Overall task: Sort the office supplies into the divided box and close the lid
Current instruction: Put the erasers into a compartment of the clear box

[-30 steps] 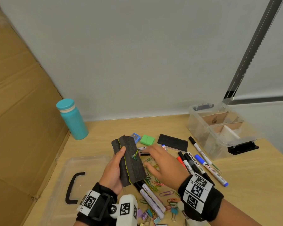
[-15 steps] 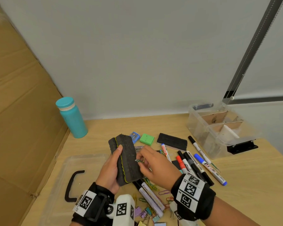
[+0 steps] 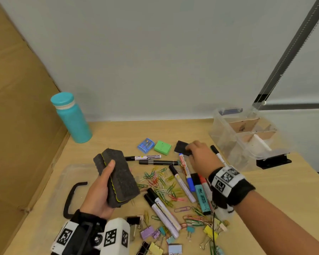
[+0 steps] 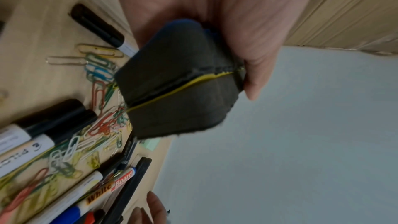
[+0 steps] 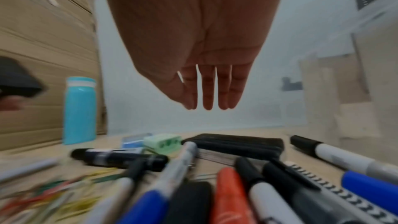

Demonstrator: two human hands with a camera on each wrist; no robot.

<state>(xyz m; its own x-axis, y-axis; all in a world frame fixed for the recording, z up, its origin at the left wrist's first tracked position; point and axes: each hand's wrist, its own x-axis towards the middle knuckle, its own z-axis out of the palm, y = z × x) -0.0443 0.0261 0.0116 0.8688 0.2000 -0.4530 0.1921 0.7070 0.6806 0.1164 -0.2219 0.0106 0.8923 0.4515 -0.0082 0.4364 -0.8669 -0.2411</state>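
My left hand (image 3: 107,174) grips a thick black foam eraser (image 3: 122,178) with a yellow seam, held above the table; the left wrist view shows the eraser (image 4: 178,89) in my left hand (image 4: 226,23). My right hand (image 3: 191,150) reaches over a flat black eraser (image 3: 180,146) lying near the divided clear box (image 3: 226,137). In the right wrist view, the right hand's fingers (image 5: 207,91) are straight and hover above the flat eraser (image 5: 234,143), holding nothing.
Markers (image 3: 182,186), loose paper clips (image 3: 160,183) and binder clips (image 3: 149,233) litter the table's middle and front. A green sharpener (image 3: 162,147) and a blue one (image 3: 145,145) lie behind them. The clear lid (image 3: 50,192) lies front left; a teal bottle (image 3: 72,120) stands back left.
My right hand left the held eraser, where it was picking at a paper clip, and moved right and away to the flat black eraser. The left hand still holds its eraser.
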